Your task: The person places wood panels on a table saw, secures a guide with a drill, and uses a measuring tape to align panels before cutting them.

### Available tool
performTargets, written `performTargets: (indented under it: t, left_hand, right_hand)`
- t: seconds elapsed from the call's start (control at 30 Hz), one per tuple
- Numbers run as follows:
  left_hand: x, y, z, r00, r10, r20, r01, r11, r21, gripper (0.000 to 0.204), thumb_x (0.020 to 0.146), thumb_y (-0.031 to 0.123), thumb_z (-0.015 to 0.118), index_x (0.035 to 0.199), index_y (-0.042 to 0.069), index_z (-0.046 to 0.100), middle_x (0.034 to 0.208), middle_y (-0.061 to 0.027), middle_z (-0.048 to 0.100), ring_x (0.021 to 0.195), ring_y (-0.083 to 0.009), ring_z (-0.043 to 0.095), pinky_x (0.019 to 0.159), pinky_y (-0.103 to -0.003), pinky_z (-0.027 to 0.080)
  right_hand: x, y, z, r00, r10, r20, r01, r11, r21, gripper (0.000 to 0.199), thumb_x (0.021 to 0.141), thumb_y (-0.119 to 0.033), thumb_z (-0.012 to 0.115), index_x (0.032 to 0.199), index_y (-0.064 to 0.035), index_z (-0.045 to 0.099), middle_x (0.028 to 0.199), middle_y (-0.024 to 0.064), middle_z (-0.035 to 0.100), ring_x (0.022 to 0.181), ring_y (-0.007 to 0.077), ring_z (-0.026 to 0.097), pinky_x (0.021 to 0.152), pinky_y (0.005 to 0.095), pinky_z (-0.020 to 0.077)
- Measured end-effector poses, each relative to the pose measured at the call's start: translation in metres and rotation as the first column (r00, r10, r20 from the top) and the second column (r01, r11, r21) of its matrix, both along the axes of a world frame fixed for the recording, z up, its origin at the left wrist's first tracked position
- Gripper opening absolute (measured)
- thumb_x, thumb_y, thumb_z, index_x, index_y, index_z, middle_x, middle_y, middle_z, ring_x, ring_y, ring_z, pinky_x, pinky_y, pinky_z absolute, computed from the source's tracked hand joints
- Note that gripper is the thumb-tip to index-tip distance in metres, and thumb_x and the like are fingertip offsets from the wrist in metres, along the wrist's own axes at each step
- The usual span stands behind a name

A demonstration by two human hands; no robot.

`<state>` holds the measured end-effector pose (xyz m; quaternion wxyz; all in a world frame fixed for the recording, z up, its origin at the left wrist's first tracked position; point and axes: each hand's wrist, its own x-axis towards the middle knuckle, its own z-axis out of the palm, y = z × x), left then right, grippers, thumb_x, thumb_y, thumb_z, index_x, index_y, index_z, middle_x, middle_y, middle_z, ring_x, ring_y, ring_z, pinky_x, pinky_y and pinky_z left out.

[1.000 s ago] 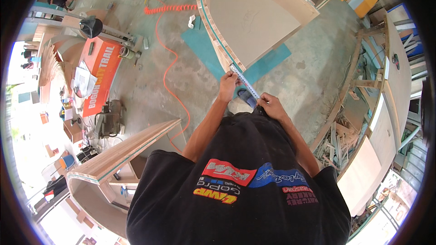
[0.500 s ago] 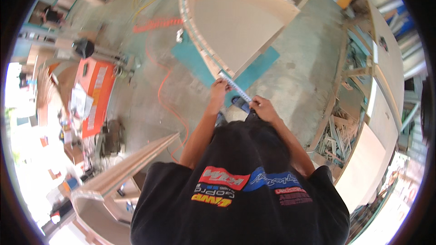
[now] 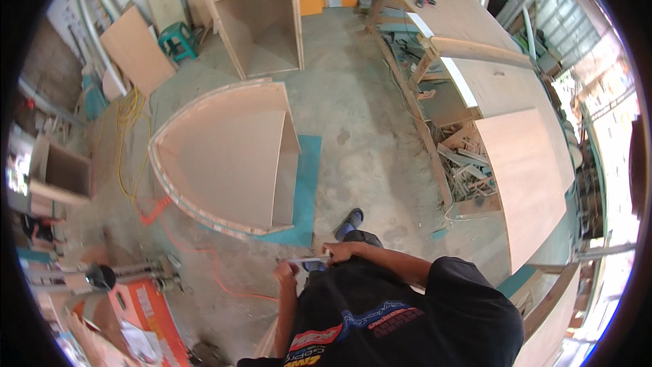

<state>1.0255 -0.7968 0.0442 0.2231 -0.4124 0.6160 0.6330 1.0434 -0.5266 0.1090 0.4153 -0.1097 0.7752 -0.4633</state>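
Note:
Between my two hands stretches a short pale strip with markings, which looks like the blade of a tape measure (image 3: 309, 259). My left hand (image 3: 286, 270) is closed round its left end, and my right hand (image 3: 339, 251) grips its other end close to my body. Ahead and to the left lies a curved plywood cabinet frame (image 3: 217, 163) with a layered edge, standing apart from the tape. Under it shows a teal mat (image 3: 308, 177).
To the right runs a long wooden workbench (image 3: 468, 20) bearing a drill (image 3: 424, 0), with wood offcuts (image 3: 468, 163) beneath. A tall plywood box (image 3: 268, 34) and a green stool (image 3: 178, 42) stand farther off. An orange hose (image 3: 217, 268) crosses the floor on my left.
My hands and the tape measure have come away from the corner of the curved frame. My view has turned to the right, so the frame now appears farther left and lower.

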Motion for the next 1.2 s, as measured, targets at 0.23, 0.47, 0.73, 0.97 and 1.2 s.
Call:
performTargets:
  t: [0.23,0.47,0.73,0.97,1.2]
  left_hand:
    - [-0.046,0.079,0.01,0.962,-0.248,0.116,0.234,0.965,0.121,0.018,0.086,0.015,0.061,0.079,-0.002,0.061,0.066,-0.0123,0.062,0.053,-0.0227,0.061,0.048,-0.035,0.052]
    - [-0.148,0.248,0.04,0.882,-0.472,0.006,0.464,0.865,-0.189,0.022,0.086,0.019,0.067,0.078,0.0,0.061,0.061,-0.0081,0.061,0.047,-0.0156,0.058,0.042,-0.03,0.047]
    - [-0.236,0.416,0.08,0.628,-0.758,-0.179,0.757,0.648,-0.087,0.032,0.093,0.035,0.069,0.093,0.003,0.064,0.078,-0.0062,0.068,0.064,-0.0138,0.063,0.058,-0.025,0.051]
    - [-0.301,0.615,0.121,0.151,-0.885,-0.441,0.972,0.213,-0.095,0.043,0.097,0.039,0.064,0.119,0.003,0.06,0.088,-0.0054,0.067,0.071,-0.0119,0.064,0.061,-0.026,0.053]
    - [-0.386,0.832,0.184,-0.302,-0.812,-0.5,0.901,-0.072,-0.428,0.037,0.096,0.033,0.062,0.09,-0.003,0.062,0.072,-0.0166,0.061,0.068,-0.0288,0.061,0.067,-0.04,0.047]
  right_hand:
    - [-0.027,0.07,-0.005,0.998,-0.045,0.044,0.041,0.996,0.084,0.046,0.087,-0.035,0.06,0.122,-0.0078,0.049,0.105,0.0199,0.066,0.101,0.0357,0.064,0.085,0.0472,0.0486]
    - [-0.064,0.189,0.01,0.948,-0.302,-0.099,0.314,0.939,0.14,0.026,0.096,-0.03,0.051,0.112,-0.0094,0.053,0.096,0.0229,0.066,0.094,0.0427,0.063,0.079,0.0515,0.0477]
    - [-0.04,0.325,-0.002,0.528,-0.849,0.024,0.849,0.526,-0.044,0.023,0.097,-0.024,0.054,0.107,-0.0058,0.062,0.089,0.0124,0.07,0.089,0.0267,0.066,0.08,0.0397,0.0493]
    - [-0.073,0.445,0.045,0.277,-0.889,0.365,0.948,0.191,-0.255,0.016,0.1,-0.02,0.057,0.099,-0.0064,0.065,0.082,0.0004,0.067,0.079,0.0089,0.058,0.075,0.0275,0.0459]
    - [-0.149,0.547,0.129,-0.096,-0.982,0.161,0.975,-0.125,-0.183,0.018,0.101,-0.022,0.059,0.097,-0.006,0.063,0.076,-0.0028,0.062,0.077,0.0054,0.055,0.068,0.0245,0.0429]
